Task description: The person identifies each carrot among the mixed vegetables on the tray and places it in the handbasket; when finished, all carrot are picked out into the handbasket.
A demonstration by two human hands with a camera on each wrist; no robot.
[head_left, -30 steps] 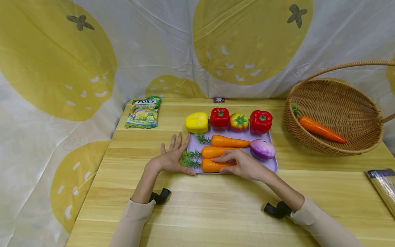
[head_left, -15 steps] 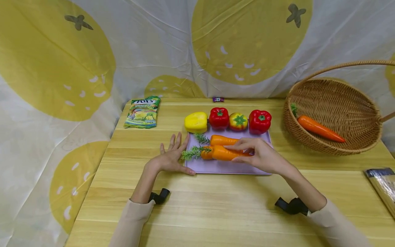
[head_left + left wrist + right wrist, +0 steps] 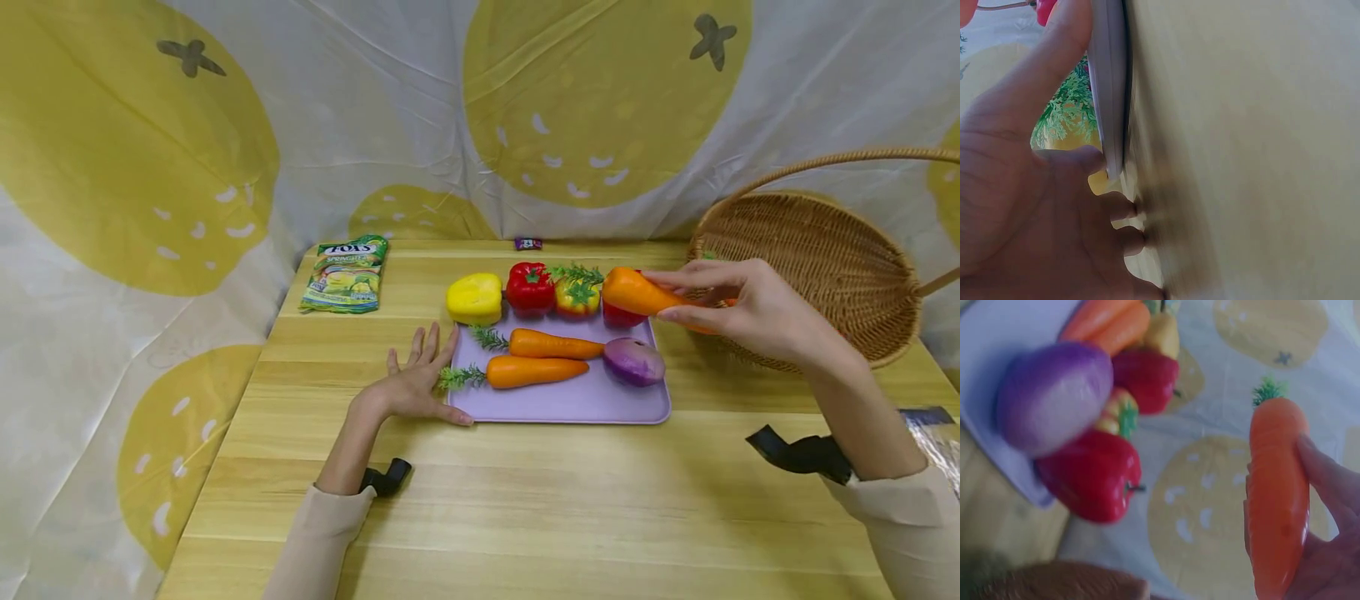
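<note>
My right hand (image 3: 757, 308) pinches a carrot (image 3: 637, 292) in the air, between the tray and the wicker basket (image 3: 817, 242). In the right wrist view that carrot (image 3: 1279, 500) points its green top upward. My left hand (image 3: 412, 379) lies with spread fingers at the left edge of the lilac tray (image 3: 555, 406); its thumb lies along the rim in the left wrist view. Two carrots (image 3: 536, 371) and a purple onion-like vegetable (image 3: 634, 362) lie on the tray. Along its back edge sit a yellow pepper (image 3: 475, 298), a red pepper (image 3: 530, 288) and a yellow-red tomato-like vegetable (image 3: 576, 302). The held carrot partly covers another red pepper (image 3: 621, 316).
A green candy bag (image 3: 345, 275) lies at the table's back left. A small purple wrapped sweet (image 3: 528, 243) is near the back edge. The basket's tall handle (image 3: 847, 156) arches at the right. A shiny packet (image 3: 933, 437) lies at the right, partly behind the right arm.
My right hand has lifted the front carrot off the tray and carried it right and back towards the basket. The left hand has stayed at the tray's edge.
</note>
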